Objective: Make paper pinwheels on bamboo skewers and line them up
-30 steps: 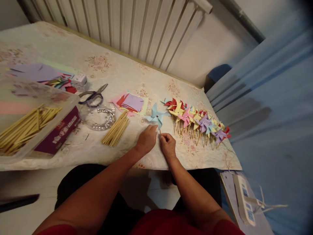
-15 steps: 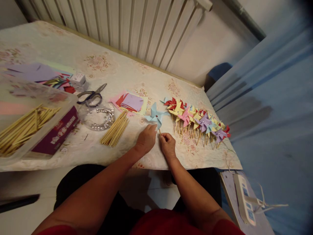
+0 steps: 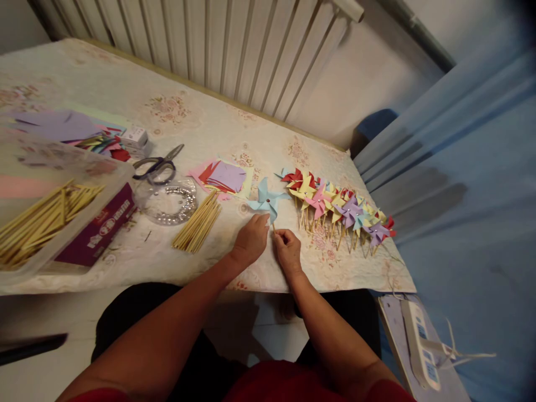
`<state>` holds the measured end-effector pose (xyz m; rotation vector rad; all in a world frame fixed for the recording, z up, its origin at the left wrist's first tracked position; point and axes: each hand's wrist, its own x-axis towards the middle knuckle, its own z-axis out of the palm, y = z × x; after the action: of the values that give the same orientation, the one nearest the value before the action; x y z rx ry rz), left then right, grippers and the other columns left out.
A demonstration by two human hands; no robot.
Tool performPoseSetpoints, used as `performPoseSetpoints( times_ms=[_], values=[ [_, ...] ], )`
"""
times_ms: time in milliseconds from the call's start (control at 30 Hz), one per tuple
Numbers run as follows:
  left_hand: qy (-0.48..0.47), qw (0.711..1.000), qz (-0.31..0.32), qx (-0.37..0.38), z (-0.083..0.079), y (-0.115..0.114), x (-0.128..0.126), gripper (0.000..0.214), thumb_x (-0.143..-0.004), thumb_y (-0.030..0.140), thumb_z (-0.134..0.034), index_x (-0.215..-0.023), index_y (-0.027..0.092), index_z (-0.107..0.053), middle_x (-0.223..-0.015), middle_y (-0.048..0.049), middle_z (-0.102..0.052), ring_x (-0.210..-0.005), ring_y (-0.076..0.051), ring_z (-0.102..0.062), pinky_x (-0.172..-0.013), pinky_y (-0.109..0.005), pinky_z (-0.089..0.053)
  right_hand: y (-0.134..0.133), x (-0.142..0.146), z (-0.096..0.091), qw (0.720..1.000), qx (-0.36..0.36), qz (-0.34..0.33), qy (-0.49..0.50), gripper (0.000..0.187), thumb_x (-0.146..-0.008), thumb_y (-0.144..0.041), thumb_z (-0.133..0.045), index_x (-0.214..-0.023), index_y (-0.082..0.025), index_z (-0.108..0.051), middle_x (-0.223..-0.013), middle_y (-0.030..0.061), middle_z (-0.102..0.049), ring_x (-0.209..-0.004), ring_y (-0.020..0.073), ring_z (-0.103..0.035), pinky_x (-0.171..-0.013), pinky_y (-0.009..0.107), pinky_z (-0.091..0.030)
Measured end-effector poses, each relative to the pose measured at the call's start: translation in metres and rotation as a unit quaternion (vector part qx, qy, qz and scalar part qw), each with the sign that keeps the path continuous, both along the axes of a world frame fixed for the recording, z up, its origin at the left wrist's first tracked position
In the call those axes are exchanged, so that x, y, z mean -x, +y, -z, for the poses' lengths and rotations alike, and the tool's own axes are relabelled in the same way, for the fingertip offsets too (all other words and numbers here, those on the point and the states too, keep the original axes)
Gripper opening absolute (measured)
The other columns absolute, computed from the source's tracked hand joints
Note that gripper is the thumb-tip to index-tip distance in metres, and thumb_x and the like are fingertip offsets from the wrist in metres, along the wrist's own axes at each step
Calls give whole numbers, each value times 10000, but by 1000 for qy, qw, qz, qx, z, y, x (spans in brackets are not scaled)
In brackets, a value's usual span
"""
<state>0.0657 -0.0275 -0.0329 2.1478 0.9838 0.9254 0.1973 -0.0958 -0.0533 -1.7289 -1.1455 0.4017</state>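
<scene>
A light blue paper pinwheel [image 3: 267, 200] lies flat on the flowered tablecloth [image 3: 176, 111], its thin wooden stick pointing toward me. My right hand [image 3: 287, 250] pinches the lower end of that stick. My left hand [image 3: 250, 240] is curled, its fingertips touching the pinwheel's lower blade. To the right lies a row of several finished pinwheels [image 3: 339, 209] in red, yellow, pink, purple and blue. A loose bundle of wooden sticks [image 3: 198, 222] rests just left of my left hand.
Cut paper squares [image 3: 224, 176], scissors [image 3: 158, 164], a clear round dish of pins [image 3: 170, 201], a plastic tub of sticks [image 3: 37, 218] on a red box and coloured paper sheets [image 3: 62, 125] fill the left. A radiator [image 3: 218, 50] stands behind; a power strip [image 3: 419, 340] lies lower right.
Almost nothing has moved. Both hands stay at the blue pinwheel; the view has shifted very slightly.
</scene>
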Motion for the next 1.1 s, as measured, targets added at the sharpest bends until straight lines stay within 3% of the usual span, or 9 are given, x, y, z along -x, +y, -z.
performPoseSetpoints(
  times_ms=[567,767,833,933,1100],
  values=[
    [-19,1000,-10,15,1,1,1,349,-902,140,-410,-1207,121,-579,-1129,-152,-635,-1123,-241,-590,-1000,-412,-480,0,0,2,1000,0,3,14,173,-803,-338,-589,-765,-193,-674,-718,0,-624,-669,158,-530,-672,284,-432],
    [-85,988,-88,97,1,8,3,95,-869,178,-496,-910,175,-581,-918,-81,-651,-903,-210,-635,-866,-370,-509,0,0,1,1000,1,6,21,173,-801,-330,-582,-771,-187,-676,-707,-8,-610,-659,152,-519,-653,275,-414],
    [-133,970,-127,160,1,11,3,24,-841,203,-547,-860,190,-538,-836,-40,-627,-783,-182,-635,-763,-330,-514,0,1,0,1000,0,6,22,178,-799,-332,-579,-772,-186,-677,-702,-10,-608,-653,150,-513,-644,273,-410],
    [-232,923,-164,259,-4,17,4,156,-798,233,-610,-903,191,-502,-841,-6,-610,-645,-131,-620,-631,-271,-492,0,2,-1,1000,-3,7,23,184,-792,-339,-579,-760,-186,-675,-687,-13,-600,-638,148,-501,-629,271,-404],
    [-374,821,-138,410,-16,28,11,222,-793,275,-616,-952,166,-506,-858,-5,-621,-585,-88,-612,-553,-219,-455,-1,2,-2,1000,3,6,20,189,-795,-347,-575,-753,-191,-673,-681,-14,-594,-639,151,-497,-624,272,-402]
  ],
)
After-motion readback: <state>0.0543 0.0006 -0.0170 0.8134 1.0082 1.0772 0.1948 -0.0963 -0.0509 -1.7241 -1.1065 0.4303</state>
